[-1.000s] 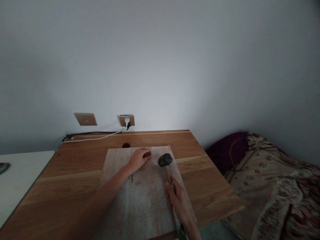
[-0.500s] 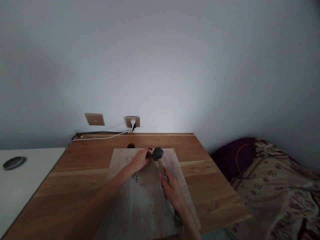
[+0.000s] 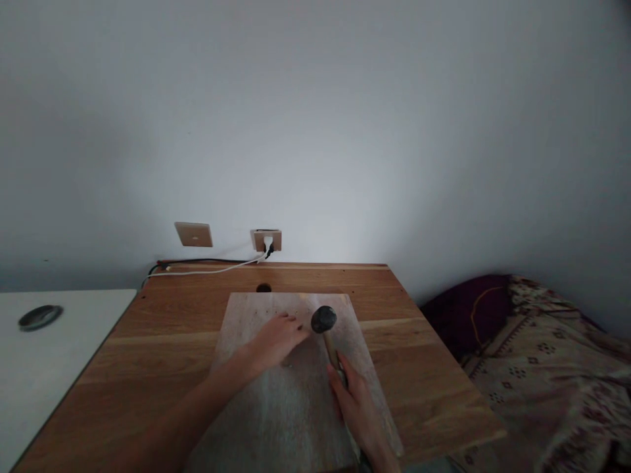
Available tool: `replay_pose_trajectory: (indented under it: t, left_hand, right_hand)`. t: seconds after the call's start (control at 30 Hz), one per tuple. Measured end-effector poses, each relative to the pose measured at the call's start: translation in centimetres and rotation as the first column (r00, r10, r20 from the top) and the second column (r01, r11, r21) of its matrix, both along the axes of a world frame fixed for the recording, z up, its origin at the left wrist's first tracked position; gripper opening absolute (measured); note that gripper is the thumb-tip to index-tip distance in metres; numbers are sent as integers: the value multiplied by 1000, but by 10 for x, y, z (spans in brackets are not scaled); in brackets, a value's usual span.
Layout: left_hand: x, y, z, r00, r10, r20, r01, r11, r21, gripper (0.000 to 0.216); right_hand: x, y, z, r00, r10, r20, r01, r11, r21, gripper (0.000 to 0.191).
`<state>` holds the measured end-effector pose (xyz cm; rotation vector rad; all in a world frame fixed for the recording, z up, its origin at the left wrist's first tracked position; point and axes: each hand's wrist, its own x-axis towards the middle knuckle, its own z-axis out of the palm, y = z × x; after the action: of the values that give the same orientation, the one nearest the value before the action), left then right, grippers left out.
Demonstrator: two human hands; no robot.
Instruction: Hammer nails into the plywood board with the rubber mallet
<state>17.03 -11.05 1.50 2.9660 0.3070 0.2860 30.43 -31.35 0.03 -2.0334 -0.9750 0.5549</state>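
Observation:
My right hand [image 3: 351, 394] is closed around the wooden handle of a hammer [image 3: 324, 320], its dark head up and pointing away from me. The handle's lower end passes under my wrist. My left hand [image 3: 279, 340] is over the middle of a pale, worn wooden board [image 3: 296, 420], fingers stretched to the right and slightly apart. Its fingertips are close to the hammer head, with a small gap. Nothing shows clearly in that hand; its underside is hidden. Near its lower edge is a small, blurred bit [image 3: 286, 362] on the board.
The board is on a wooden table [image 3: 434, 368] against the wall. Cables [image 3: 217, 269] run along the back edge to a socket [image 3: 269, 240]. At left, a white surface [image 3: 59, 368] bears a dark round object [image 3: 41, 317]. Patterned cloth [image 3: 557, 368] is at right.
My left hand has come away from the hammer head and nearer to me, its fingers loosening. The hammer and my right hand have shifted nearer and slightly right. The view has turned slightly left.

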Motion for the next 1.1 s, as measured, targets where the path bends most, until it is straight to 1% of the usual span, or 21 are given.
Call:
replay_pose_trajectory:
  t: [0.03,0.07,0.13,0.2,0.23,0.27,0.33,0.4,0.47,0.53,0.6,0.67,0.77,0.83,0.93,1.0,1.1]
  left_hand:
    - [1,7,1,997,69,34,-67,995,-73,19]
    - [3,14,2,985,154,71,-141,977,-162,19]
    - [7,28,3,940,314,129,-252,900,-355,18]
    - [11,37,1,902,401,162,-279,826,-490,19]
    - [14,40,-1,895,412,169,-275,810,-519,19]
    - [16,42,-4,897,408,170,-268,807,-527,18]
    - [18,43,-12,907,386,167,-255,820,-512,18]
    - [19,43,-19,908,382,170,-252,825,-507,19]
    - [19,43,-25,897,400,186,-252,811,-528,19]
    - [18,43,-28,889,411,203,-242,796,-555,17]
    - [18,43,-29,886,413,209,-236,792,-563,15]
    - [19,44,-30,885,420,202,-245,788,-565,13]
    - [19,45,-33,877,432,208,-236,766,-598,24]
    - [19,46,-37,873,433,223,-210,748,-629,33]
    - [18,47,-41,871,427,241,-173,727,-664,38]
    - [19,47,-41,868,431,246,-168,721,-672,42]
    - [20,47,-39,857,462,229,-214,723,-657,51]
  right_hand:
    - [0,-3,-1,1000,-7,1,7,1000,-10,56]
    - [0,-5,-2,1000,-12,-2,12,1000,-20,55]
    - [1,-7,-2,1000,-16,-10,16,999,-32,54]
    - [1,-6,-1,1000,-13,-16,12,999,-45,56]
    - [1,-5,-1,1000,-9,-24,8,998,-56,58]
    - [0,-4,-1,999,0,-42,-3,997,-72,60]
    - [0,-3,-1,997,8,-80,-16,996,-88,64]
    - [0,-4,-2,996,-12,-83,7,998,-58,63]
    - [1,-5,-3,997,-42,-66,41,999,-13,59]
    - [0,-6,-4,996,-39,-86,38,999,-11,55]
    - [-1,-5,-3,991,-13,-131,10,1000,-25,53]
    - [-2,-2,-1,989,-8,-151,7,1000,-10,53]
    - [-5,11,6,985,18,-173,-17,1000,7,57]
    - [-6,24,13,975,79,-209,-82,997,-4,61]
    - [-7,42,22,964,161,-210,-163,987,8,62]
    - [-7,49,22,967,186,-177,-185,983,18,62]
    - [-8,53,17,969,197,-146,-199,980,2,65]
